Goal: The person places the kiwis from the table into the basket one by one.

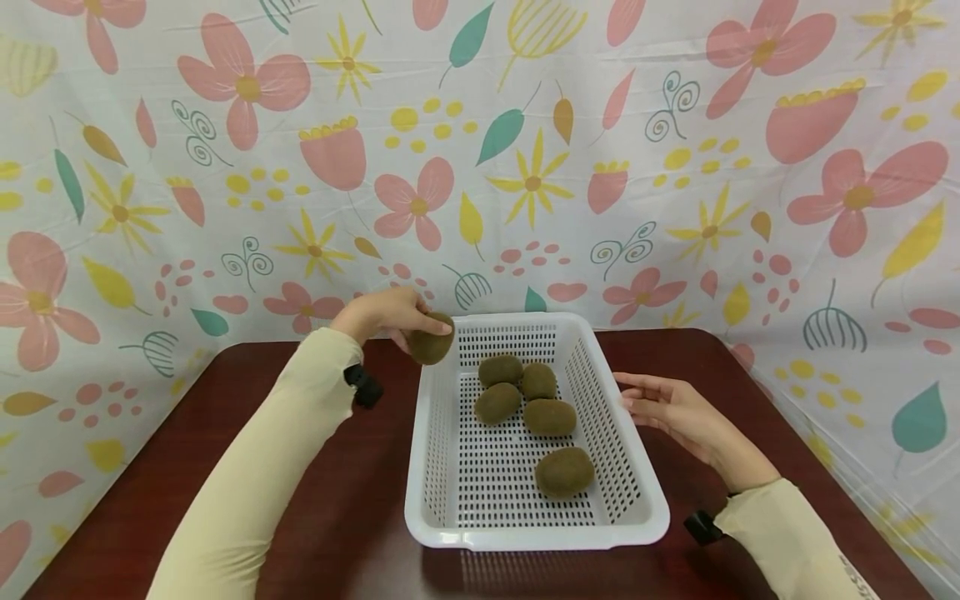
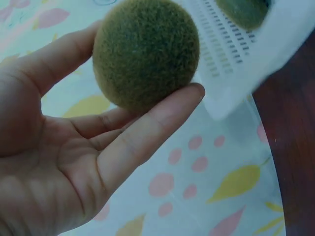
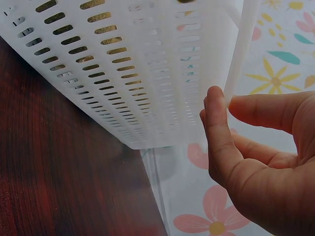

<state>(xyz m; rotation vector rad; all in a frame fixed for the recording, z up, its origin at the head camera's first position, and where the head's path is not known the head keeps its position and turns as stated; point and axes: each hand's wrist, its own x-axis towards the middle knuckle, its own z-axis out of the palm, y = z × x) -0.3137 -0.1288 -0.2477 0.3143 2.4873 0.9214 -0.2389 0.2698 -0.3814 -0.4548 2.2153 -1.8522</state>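
Note:
My left hand point(image 1: 393, 312) holds a brown, fuzzy kiwi point(image 1: 431, 339) between thumb and fingers, above the far left corner of a white plastic basket point(image 1: 431, 450). Close up, the left wrist view shows the held kiwi point(image 2: 146, 51) against the fingers, the palm apart from it. Several other kiwis lie in the basket: a cluster with one kiwi point(image 1: 550, 417) toward the middle, and a single kiwi point(image 1: 565, 472) nearer the front. At the basket's right side, my right hand point(image 1: 678, 412) has its fingertips at the outer rim, fingers fairly straight.
The basket stands on a dark red-brown wooden table point(image 1: 337, 492), with bare tabletop on both sides. A floral-patterned cloth point(image 1: 450, 225) hangs behind the table and down its sides. Slotted walls and a raised rim surround the basket.

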